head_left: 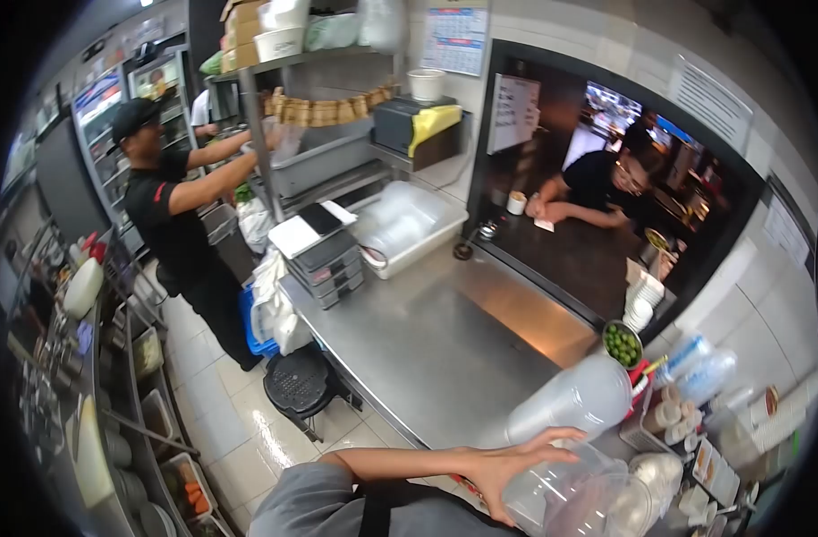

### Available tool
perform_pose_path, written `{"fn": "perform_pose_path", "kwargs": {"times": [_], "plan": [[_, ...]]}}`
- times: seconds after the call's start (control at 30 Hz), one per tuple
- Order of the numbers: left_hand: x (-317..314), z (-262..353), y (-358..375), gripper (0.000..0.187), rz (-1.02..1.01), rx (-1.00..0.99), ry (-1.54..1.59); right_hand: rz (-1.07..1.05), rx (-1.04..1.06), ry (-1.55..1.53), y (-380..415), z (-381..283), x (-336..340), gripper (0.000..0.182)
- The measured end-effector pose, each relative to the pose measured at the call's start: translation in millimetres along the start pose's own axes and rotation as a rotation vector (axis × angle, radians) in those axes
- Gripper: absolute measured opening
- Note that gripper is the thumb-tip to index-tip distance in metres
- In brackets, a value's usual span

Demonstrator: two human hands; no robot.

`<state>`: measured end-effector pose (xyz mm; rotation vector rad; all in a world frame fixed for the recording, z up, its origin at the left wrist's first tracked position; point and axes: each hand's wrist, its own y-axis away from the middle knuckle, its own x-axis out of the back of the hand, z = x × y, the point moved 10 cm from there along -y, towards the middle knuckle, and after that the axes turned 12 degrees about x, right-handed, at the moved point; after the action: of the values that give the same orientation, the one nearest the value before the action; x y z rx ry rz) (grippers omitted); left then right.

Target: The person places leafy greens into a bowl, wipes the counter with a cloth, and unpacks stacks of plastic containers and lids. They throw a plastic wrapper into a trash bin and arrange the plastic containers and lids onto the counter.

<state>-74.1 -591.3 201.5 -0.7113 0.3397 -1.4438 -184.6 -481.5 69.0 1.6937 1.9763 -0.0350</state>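
Observation:
My left hand (521, 469) reaches across from the left at the bottom of the view, beyond a grey sleeve. Its thumb and fingers are spread wide around the near end of some clear plastic containers (565, 497), which appear nested together. The exact contact at the fingertips is hard to make out. Just beyond the fingers lies a long stack of translucent plastic lids or bowls (574, 398) on the steel counter (418, 331). Whitish wrapped items (652, 479) sit to the right of the containers. My right hand is out of view.
A bowl of green limes (622, 344) and stacked white cups (643, 300) stand by the serving window, where a person leans. Black trays (324, 259) and a white tub (418, 228) occupy the counter's far end. A black stool (301, 385) and another person are left.

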Motion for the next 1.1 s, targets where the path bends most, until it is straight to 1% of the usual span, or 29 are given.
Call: {"fn": "perform_pose_path", "kwargs": {"times": [0.17, 0.27, 0.37, 0.4, 0.47, 0.57, 0.67, 0.77, 0.83, 0.87, 0.9, 0.97, 1.0, 1.03, 1.1], "plan": [[-7, 14, -10, 0.106, -0.026, -0.092, 0.030, -0.053, 0.007, -0.002, 2, -2, -7, 0.026], [-11, 11, -5, 0.096, -0.109, 0.018, 0.044, -0.070, 0.018, -0.060, 6, -7, -3, 0.027], [-10, 21, 1, 0.088, -0.078, -0.061, -0.013, -0.103, -0.007, -0.168, 2, -6, -1, 0.028], [-12, 22, 4, 0.087, -0.063, -0.093, 0.014, -0.159, -0.035, -0.230, 0, -3, -3, 0.028], [-10, 22, 9, 0.085, -0.019, -0.137, 0.034, -0.509, -0.217, -0.398, -8, 16, -21, 0.035], [-8, 19, 14, 0.086, 0.004, -0.186, 0.047, -0.237, -0.165, -0.371, -12, 12, -12, 0.041], [-4, 20, 17, 0.087, 0.025, -0.185, -0.001, -0.170, -0.007, -0.298, -13, -3, -9, 0.042], [1, 4, 35, 0.103, 0.238, -0.262, -0.004, -0.398, 0.112, -0.423, -15, -15, -15, 0.043], [28, 6, 37, 0.115, 0.400, -0.207, 0.144, -0.261, 0.196, -0.496, -22, -39, 0, 0.045], [35, 2, 34, 0.122, 0.437, -0.133, 0.164, -0.205, 0.232, -0.530, -24, -49, 6, 0.046], [45, -4, 32, 0.128, 0.482, -0.064, 0.171, -0.131, 0.266, -0.504, -26, -55, 15, 0.047], [71, -20, 31, 0.133, 0.571, -0.055, 0.250, -0.003, 0.316, -0.446, -25, -68, 31, 0.047], [84, -17, 22, 0.134, 0.602, -0.019, 0.231, -0.200, 0.449, -0.416, -17, -93, 14, 0.046], [99, -9, 12, 0.135, 0.636, 0.014, 0.210, -0.218, 0.460, -0.441, -19, -99, 16, 0.046], [115, 2, -14, 0.133, 0.554, 0.072, 0.117, -0.258, 0.473, -0.487, -20, -107, 19, 0.045]]}}
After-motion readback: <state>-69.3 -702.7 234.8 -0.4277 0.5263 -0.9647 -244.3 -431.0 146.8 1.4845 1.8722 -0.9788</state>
